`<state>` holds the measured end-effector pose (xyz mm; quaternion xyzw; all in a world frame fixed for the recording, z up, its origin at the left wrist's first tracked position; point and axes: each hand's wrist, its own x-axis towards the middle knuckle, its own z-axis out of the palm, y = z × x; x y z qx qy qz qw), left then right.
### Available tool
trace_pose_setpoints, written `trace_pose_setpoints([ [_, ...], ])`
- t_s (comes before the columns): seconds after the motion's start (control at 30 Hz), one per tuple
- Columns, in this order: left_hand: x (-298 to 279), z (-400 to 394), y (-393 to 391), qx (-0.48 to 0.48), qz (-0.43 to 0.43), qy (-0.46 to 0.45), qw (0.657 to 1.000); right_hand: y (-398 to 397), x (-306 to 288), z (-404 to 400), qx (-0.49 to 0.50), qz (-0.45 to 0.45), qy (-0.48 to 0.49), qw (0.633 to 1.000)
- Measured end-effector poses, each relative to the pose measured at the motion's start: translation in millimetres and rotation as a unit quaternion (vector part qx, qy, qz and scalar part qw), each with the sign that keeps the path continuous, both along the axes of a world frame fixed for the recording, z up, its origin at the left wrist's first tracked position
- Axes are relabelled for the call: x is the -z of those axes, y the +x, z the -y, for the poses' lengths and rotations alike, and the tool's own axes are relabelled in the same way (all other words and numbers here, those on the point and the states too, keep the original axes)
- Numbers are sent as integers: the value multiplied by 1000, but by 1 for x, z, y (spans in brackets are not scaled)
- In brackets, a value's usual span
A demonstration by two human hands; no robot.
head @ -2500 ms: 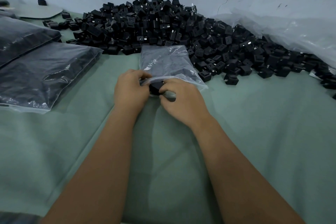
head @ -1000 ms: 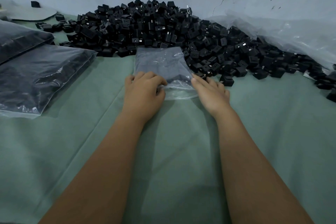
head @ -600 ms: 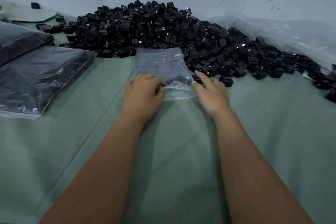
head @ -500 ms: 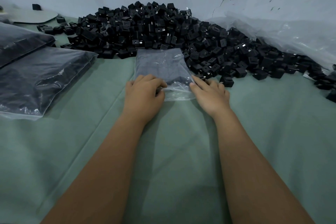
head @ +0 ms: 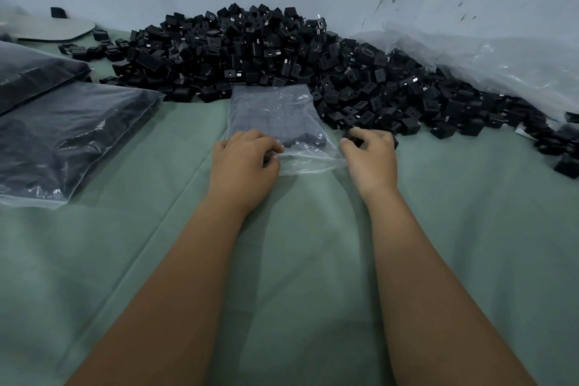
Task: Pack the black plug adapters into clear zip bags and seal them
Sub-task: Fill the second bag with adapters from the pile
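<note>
A clear zip bag (head: 275,116) holding several black plug adapters lies flat on the green cloth, its mouth toward me. My left hand (head: 247,160) grips the bag's near left corner, fingers curled over the plastic. My right hand (head: 369,157) is just right of the bag's mouth, at the foot of the big pile of loose black plug adapters (head: 282,53). Its thumb and curled fingers close round one adapter (head: 357,140) at the pile's edge, which is mostly hidden by the fingers.
Two filled bags of adapters (head: 62,135) lie at the left, one overlapping the other. Crumpled clear plastic sheeting (head: 488,63) lies against the wall at the right. A flat grey disc (head: 53,30) sits at the far left. Green cloth (head: 297,260) covers the table.
My right hand has left the bag's right near corner and moved right to the pile, curling its fingers round an adapter. My left hand has stayed on the bag's corner.
</note>
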<state>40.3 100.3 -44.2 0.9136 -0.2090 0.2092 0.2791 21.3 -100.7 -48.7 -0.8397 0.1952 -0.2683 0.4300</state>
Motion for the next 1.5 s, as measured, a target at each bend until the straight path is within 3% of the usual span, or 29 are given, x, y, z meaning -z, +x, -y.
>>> trace_pose_setpoints([
  [0.17, -1, -1, -1, 5, -4, -9, 1000, -1, -1, -1, 37, 50, -36, 997],
  [0.33, -2, 0, -1, 8, -8, -13, 1000, 0, 2, 0, -37, -137, -106, 984],
  [0.43, -2, 0, -1, 8, -9, -13, 1000, 1, 3, -1, -34, -164, -155, 974],
  [0.57, -1, -1, -1, 5, -9, -14, 1000, 1, 3, 0, -18, -121, -132, 984],
  [0.7, -1, -1, -1, 9, -14, -12, 1000, -7, -4, -6, 8, 62, 2, 998],
  [0.83, -2, 0, -1, 11, -5, -31, 999, -16, -10, -27, -43, 144, -23, 988],
  [1.0, -4, -1, 3, 13, 13, -114, 993, -24, -11, -63, -163, 117, -92, 975],
  [1.2, -1, -1, 7, -32, -30, -156, 987, -18, -5, -62, -217, 64, -251, 941],
  [1.33, 0, 0, 9, -50, -38, -179, 982, -17, -2, -62, -239, 55, -227, 942],
  [1.5, 2, -1, 9, -54, -32, -185, 981, -17, -4, -61, -214, 42, -274, 936],
])
